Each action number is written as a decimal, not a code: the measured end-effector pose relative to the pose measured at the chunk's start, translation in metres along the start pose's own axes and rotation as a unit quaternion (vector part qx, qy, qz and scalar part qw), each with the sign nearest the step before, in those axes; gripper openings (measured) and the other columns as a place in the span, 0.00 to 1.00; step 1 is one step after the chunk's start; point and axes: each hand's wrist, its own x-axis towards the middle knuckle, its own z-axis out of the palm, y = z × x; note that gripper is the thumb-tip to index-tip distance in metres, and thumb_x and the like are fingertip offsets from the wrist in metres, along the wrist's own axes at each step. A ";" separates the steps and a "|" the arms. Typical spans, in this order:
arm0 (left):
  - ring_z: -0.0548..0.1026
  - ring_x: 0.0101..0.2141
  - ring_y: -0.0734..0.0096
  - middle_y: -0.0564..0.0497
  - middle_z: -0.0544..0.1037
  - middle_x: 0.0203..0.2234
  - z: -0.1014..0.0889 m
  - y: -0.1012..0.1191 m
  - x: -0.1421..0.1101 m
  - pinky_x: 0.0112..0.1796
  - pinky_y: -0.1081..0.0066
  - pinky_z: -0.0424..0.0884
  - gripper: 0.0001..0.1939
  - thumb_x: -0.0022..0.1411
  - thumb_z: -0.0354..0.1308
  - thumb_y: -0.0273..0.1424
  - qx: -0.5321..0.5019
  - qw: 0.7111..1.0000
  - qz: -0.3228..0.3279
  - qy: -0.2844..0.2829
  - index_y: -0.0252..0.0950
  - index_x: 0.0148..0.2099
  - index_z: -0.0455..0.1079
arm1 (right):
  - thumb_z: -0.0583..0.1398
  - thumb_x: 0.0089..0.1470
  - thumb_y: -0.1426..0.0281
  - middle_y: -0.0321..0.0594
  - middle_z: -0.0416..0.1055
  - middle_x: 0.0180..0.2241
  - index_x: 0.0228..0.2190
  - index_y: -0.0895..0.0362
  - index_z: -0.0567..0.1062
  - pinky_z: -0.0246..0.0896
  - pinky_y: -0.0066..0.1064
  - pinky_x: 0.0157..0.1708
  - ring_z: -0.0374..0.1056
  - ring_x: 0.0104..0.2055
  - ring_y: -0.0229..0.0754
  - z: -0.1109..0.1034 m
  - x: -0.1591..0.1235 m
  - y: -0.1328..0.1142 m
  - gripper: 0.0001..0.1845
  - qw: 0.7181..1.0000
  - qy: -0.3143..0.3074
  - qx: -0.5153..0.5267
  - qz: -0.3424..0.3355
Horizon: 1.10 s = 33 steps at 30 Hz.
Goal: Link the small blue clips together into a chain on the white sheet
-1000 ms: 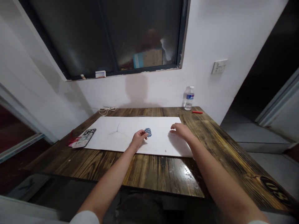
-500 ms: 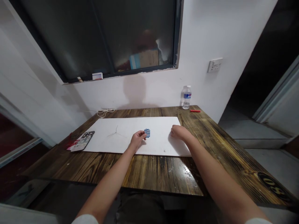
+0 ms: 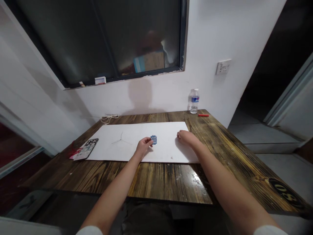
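Head view: our left grip (image 3: 143,145) pinches the blue piece (image 3: 154,139), jutting rightward beyond it; our right grip (image 3: 187,137) curls, its tips hidden.

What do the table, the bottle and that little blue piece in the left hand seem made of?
Table: wood or wood-look, probably varnished; streaked brown grain and a bright glare show.
Bottle: likely smooth, clear plastic; its body is see-through.
Blue piece: perhaps plastic or card, with pale stripes; too small to settle material or finish.

Plain indoor room of unclear kind: number-marked wooden table (image 3: 168,181), wall socket (image 3: 223,67), dark-framed window (image 3: 80,39).
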 end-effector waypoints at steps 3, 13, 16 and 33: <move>0.67 0.22 0.78 0.55 0.71 0.20 0.000 0.000 -0.001 0.25 0.76 0.62 0.15 0.42 0.67 0.36 0.002 1.000 0.000 -0.001 0.33 0.31 0.70 | 0.55 0.53 0.69 0.50 0.72 0.42 0.40 0.59 0.77 0.60 0.31 0.37 0.70 0.40 0.46 -0.004 -0.002 0.003 0.15 1.000 -0.003 0.017 -0.006; 0.67 0.22 0.78 0.55 0.71 0.21 0.000 0.000 0.000 0.25 0.76 0.62 0.14 0.43 0.67 0.36 0.007 1.000 0.006 -0.008 0.33 0.31 0.70 | 0.58 0.46 0.73 0.54 0.73 0.40 0.39 0.62 0.76 0.59 0.33 0.37 0.69 0.42 0.51 -0.009 -0.006 -0.011 0.17 0.999 -0.022 -0.042 -0.016; 0.68 0.22 0.78 0.55 0.71 0.20 -0.001 -0.001 0.001 0.25 0.76 0.62 0.14 0.43 0.67 0.36 0.009 1.000 0.005 -0.008 0.34 0.31 0.70 | 0.58 0.46 0.75 0.52 0.73 0.40 0.41 0.61 0.75 0.59 0.33 0.37 0.69 0.42 0.50 -0.007 -0.005 -0.011 0.18 0.999 -0.009 -0.048 -0.019; 0.67 0.21 0.77 0.54 0.71 0.19 0.001 0.003 -0.002 0.24 0.75 0.62 0.16 0.41 0.67 0.38 0.015 1.000 0.003 -0.009 0.34 0.30 0.71 | 0.59 0.53 0.68 0.44 0.71 0.38 0.33 0.55 0.78 0.53 0.28 0.34 0.67 0.37 0.42 -0.012 -0.006 -0.006 0.08 0.998 0.066 0.013 0.012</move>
